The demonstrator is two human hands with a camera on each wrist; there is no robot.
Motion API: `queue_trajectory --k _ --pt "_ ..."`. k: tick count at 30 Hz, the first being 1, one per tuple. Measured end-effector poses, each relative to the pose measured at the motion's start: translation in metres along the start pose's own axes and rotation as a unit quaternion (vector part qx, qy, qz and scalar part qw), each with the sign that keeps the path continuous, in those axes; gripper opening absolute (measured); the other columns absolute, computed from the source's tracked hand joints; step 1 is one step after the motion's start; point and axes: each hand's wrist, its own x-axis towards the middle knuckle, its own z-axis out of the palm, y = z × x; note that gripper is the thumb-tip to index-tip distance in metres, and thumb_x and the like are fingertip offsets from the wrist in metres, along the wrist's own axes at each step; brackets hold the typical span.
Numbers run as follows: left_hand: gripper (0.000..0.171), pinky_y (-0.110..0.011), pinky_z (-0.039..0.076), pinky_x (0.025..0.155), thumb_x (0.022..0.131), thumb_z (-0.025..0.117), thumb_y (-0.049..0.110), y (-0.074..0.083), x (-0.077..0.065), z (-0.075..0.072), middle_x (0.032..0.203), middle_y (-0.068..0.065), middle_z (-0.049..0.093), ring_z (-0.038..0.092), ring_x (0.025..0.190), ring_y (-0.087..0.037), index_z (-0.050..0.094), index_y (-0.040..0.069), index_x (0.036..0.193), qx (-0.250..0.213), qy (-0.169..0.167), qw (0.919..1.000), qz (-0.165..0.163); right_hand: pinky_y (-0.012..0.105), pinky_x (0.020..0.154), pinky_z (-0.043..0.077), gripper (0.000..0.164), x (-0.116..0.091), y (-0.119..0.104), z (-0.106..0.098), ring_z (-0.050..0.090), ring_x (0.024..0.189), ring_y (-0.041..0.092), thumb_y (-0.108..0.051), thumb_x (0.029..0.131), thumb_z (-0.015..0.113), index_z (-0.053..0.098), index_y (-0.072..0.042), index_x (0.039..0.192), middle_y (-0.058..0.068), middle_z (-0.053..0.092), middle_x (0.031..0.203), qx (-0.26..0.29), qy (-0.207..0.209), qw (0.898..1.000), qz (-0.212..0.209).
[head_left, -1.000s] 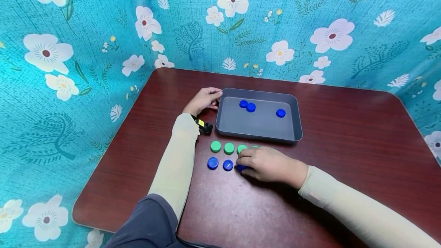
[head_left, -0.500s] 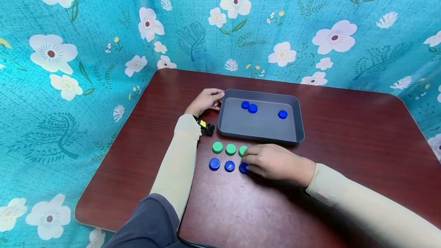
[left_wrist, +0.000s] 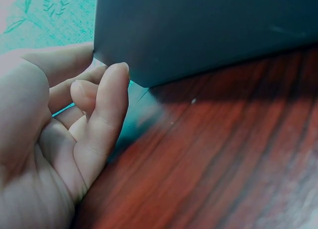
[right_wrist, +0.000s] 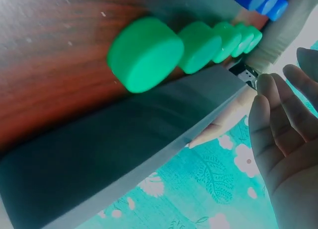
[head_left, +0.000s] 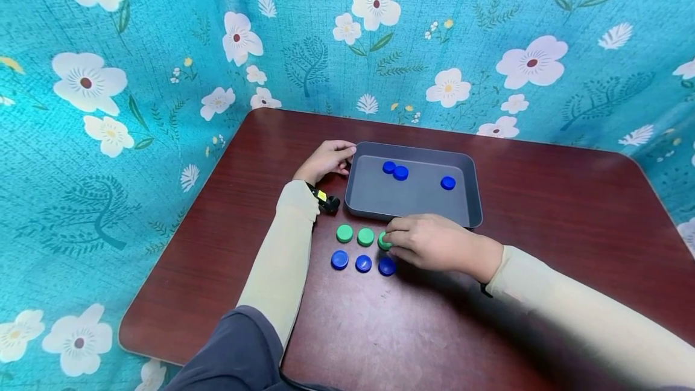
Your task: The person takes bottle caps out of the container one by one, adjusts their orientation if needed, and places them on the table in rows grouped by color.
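Note:
A dark grey rectangular tray stands toward the back of the table, with three blue caps inside. My left hand grips its left back corner; in the left wrist view the upper finger meets the tray edge while the others curl beside the wall. In front of the tray lies a row of green caps, and nearer to me a row of three blue caps. My right hand hovers over the right part of the green row, fingers loosely bent and holding nothing, hiding some caps.
The dark red wooden table has rounded corners. A flowered turquoise curtain hangs along its back and left side. A black wrist camera on the left arm sits close to the tray's left wall.
My right hand has moved from the blue row up toward the green row and the tray, uncovering the rightmost blue cap. My left hand stays at the tray; the head view has shifted slightly.

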Motion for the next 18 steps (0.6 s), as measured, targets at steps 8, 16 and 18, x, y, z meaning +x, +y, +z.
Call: queue_trajectory --k 8,16,18 --pt "0.032 -0.035 0.059 0.068 0.099 0.059 0.027 -0.002 -0.002 0.000 0.099 -0.016 0.063 0.049 0.061 -0.016 0.063 0.010 0.127 -0.014 -0.004 0.9999 0.006 0.033 0.082 0.056 0.025 0.008 0.009 -0.012 0.064 0.095 0.014 -0.016 0.089 0.073 0.070 -0.009 0.112 0.001 0.064 0.108 -0.008 0.004 1.000 0.004" --pt "0.032 -0.034 0.059 0.067 0.100 0.059 0.027 -0.003 0.000 0.000 0.097 -0.016 0.063 0.049 0.060 -0.016 0.064 0.010 0.126 -0.008 -0.001 0.9999 0.008 0.032 0.081 0.056 0.024 0.011 0.033 -0.017 0.064 0.094 0.013 -0.019 0.088 0.073 0.071 -0.009 0.110 0.001 0.062 0.110 -0.007 0.019 0.999 0.029" --pt "0.032 -0.035 0.059 0.068 0.099 0.059 0.027 -0.003 0.000 0.000 0.097 -0.016 0.063 0.050 0.060 -0.016 0.064 0.011 0.126 -0.004 -0.001 1.0000 0.005 0.033 0.080 0.056 0.024 0.011 0.039 -0.018 0.065 0.094 0.014 -0.019 0.088 0.074 0.072 -0.009 0.110 0.001 0.062 0.111 -0.011 0.015 0.999 0.042"
